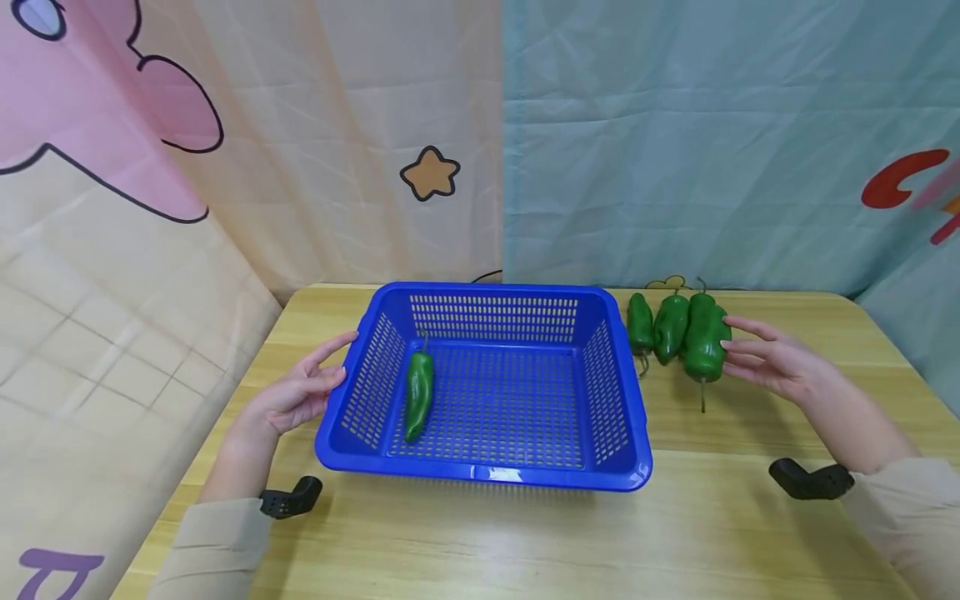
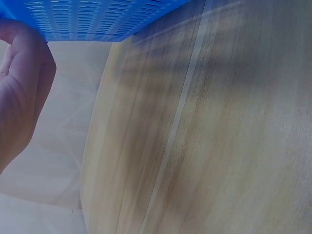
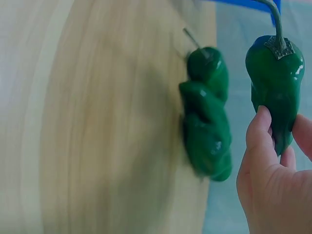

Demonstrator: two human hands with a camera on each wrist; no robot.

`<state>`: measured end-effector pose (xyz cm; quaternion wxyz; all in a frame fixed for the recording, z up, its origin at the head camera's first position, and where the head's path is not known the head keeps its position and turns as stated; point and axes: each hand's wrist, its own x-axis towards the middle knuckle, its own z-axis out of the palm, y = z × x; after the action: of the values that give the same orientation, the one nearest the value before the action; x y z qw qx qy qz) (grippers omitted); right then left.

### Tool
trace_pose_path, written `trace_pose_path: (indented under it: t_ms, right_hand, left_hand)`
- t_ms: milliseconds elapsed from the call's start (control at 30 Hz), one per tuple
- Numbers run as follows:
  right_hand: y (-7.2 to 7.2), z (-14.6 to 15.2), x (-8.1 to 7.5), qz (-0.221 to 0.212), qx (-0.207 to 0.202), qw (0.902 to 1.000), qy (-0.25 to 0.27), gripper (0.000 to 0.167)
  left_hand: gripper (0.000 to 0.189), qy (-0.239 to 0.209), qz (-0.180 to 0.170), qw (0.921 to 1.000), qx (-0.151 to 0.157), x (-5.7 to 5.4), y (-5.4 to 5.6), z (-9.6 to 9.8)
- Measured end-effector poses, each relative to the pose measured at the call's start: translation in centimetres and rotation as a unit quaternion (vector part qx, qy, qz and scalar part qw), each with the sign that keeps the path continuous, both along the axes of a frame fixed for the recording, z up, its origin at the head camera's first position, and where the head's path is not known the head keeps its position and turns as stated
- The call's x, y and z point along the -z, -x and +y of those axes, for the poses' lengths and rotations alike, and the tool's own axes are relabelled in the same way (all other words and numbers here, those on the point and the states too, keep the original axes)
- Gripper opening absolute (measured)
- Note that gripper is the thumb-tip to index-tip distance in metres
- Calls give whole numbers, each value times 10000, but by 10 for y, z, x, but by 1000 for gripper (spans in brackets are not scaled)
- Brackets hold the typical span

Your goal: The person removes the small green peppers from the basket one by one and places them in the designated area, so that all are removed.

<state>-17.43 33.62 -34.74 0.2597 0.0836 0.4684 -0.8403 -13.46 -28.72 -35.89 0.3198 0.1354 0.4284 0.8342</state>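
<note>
A blue plastic basket (image 1: 483, 477) with slotted walls sits mid-view, and a single long green pepper (image 1: 419, 396) lies inside toward its left wall. My left hand (image 1: 296, 392) grips the basket's left rim; in the left wrist view its bent fingers (image 2: 34, 53) meet the basket edge, partly cut off by the frame. To the right of the basket, my right hand (image 1: 772, 358) holds a plump green pepper (image 1: 707, 346) between thumb and fingers. The right wrist view shows that pepper (image 3: 275, 83) stem up, above the table surface, its lower end among the fingers.
More green peppers (image 1: 671, 327) lie close together on the wooden table (image 1: 465, 542), just right of the basket, near the back edge. They look blurred in the right wrist view. A printed curtain (image 1: 637, 150) hangs behind the table and along both sides.
</note>
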Motion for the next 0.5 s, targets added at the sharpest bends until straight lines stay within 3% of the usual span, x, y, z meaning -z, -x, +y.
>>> trace_pose_path:
  t_ms: [500]
  right_hand:
    - [4,29,26,-394,221,9989,-101,39]
  left_hand:
    - [47,-7,-66,10000,-57,3,-2,-1]
